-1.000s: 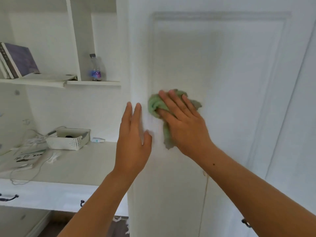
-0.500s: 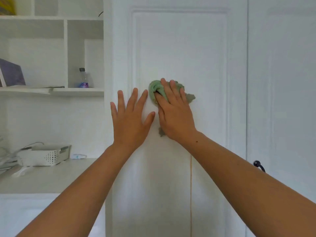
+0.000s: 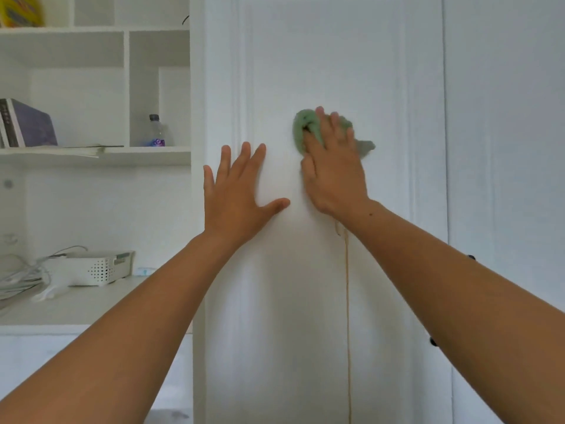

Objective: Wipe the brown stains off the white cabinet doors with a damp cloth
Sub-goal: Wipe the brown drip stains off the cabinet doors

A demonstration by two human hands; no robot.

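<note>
Door wipe, one entry: your right hand (image 3: 334, 175), fingers nearly straight, presses the bunched green cloth (image 3: 302, 123) against the white cabinet door (image 3: 321, 56) above a thin brown drip (image 3: 347, 286), while your left hand (image 3: 238, 203), fingers spread and holding nothing, lies flat on the panel, likely as a brace.

Both arms are uncovered: the left forearm (image 3: 146, 316) and the right forearm (image 3: 443, 280) are bare along all their visible length. The left hand (image 3: 238, 194) and the right hand (image 3: 333, 169) are bare too. One small dark spot (image 3: 371, 214) marks the right arm just behind the wrist.
</note>
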